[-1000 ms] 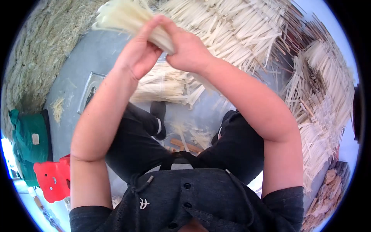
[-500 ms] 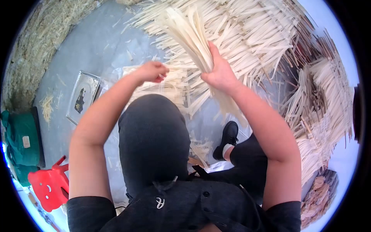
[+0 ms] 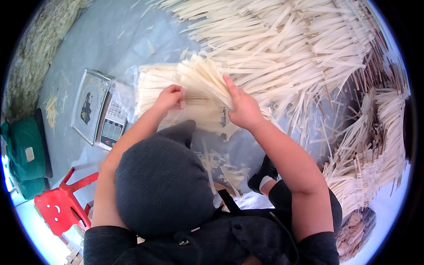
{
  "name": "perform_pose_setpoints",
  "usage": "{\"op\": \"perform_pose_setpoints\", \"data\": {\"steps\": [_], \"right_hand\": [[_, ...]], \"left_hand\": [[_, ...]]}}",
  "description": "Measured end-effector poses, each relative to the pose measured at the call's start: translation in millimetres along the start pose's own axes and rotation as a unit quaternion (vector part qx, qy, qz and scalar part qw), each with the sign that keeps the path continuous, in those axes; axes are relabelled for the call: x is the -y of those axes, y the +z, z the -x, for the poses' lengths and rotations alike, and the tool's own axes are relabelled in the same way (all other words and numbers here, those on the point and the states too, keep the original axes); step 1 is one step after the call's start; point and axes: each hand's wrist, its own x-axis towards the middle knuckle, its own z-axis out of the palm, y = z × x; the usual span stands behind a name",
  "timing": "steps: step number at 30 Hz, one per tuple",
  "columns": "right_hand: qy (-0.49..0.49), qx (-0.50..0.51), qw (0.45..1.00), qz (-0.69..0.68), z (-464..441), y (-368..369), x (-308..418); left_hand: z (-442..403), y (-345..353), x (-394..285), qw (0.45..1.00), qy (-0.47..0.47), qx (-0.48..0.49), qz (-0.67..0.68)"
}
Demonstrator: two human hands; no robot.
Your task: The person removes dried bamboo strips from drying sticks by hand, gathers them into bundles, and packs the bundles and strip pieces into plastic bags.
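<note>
The right hand (image 3: 246,109), at two o'clock, was wrapped around a bundle of pale flat strips (image 3: 204,79), which fanned out towards twelve o'clock, partly over a stack of similar strips (image 3: 150,84). At eleven o'clock the left hand (image 3: 169,98) had its fingers curled; whether they pinched anything could not be told. A digital scale (image 3: 98,108) stood towards nine o'clock

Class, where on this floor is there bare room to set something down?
Mostly bare: the grey floor above the scale, between the rough heap and the pale strips, with a few slivers. A smaller patch lies between scale and red chair. Crowded: the right side, and around the left hand and right hand.
</note>
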Motion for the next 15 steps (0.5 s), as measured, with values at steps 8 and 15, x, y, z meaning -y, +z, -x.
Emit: {"op": "perform_pose_setpoints", "data": {"steps": [8, 15], "right_hand": [[-0.006, 0.071, 0.981, 0.18, 1, 48, -11], [-0.049, 0.02, 0.96, 0.274, -2, 43, 2]], "left_hand": [[19, -22, 10, 0.972, 0.071, -0.019, 0.225], [45, -5, -23, 0.984, 0.158, 0.004, 0.079]]}}
